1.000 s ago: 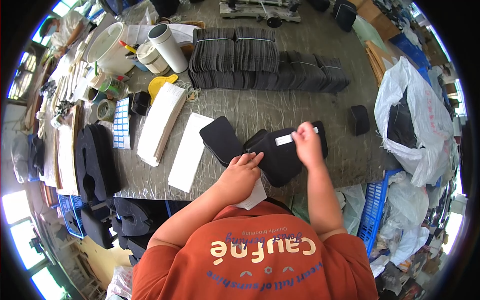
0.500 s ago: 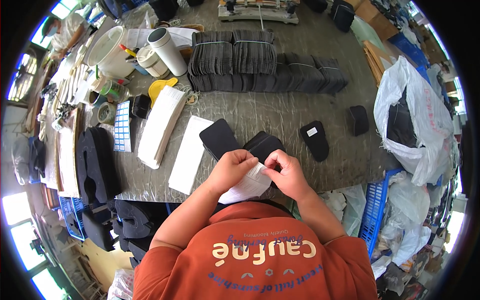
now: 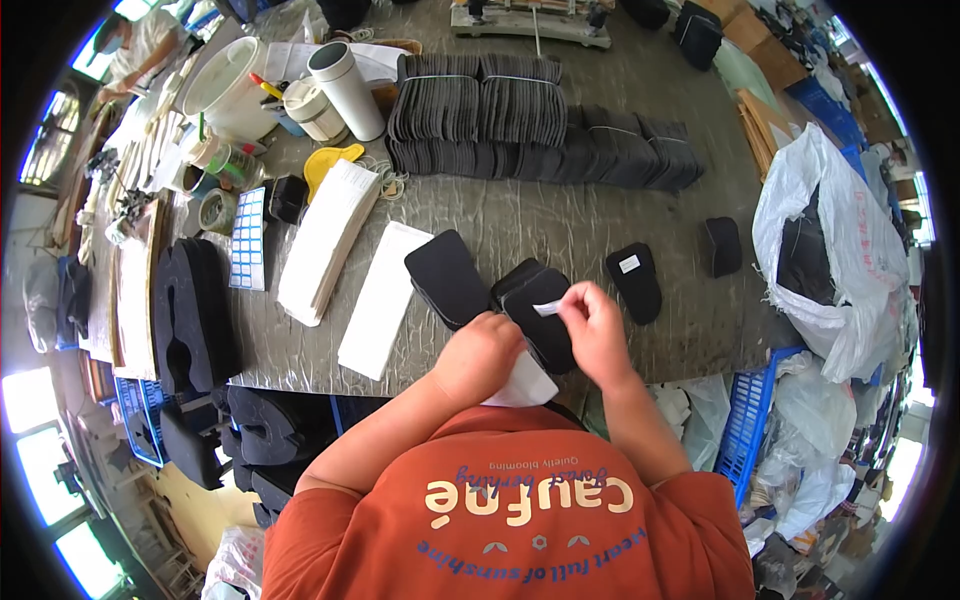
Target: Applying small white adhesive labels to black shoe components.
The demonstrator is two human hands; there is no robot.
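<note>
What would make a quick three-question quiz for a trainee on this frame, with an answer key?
1. Open question: what is the right hand pinching?
2. True or false: the white tumbler stands to the left of the banded black stacks.
3. Multiple choice: which hand holds the white sheet in front of the orange-red shirt?
A) the left hand
B) the right hand
C) neither

Key:
1. A small white label.
2. True.
3. A.
</note>
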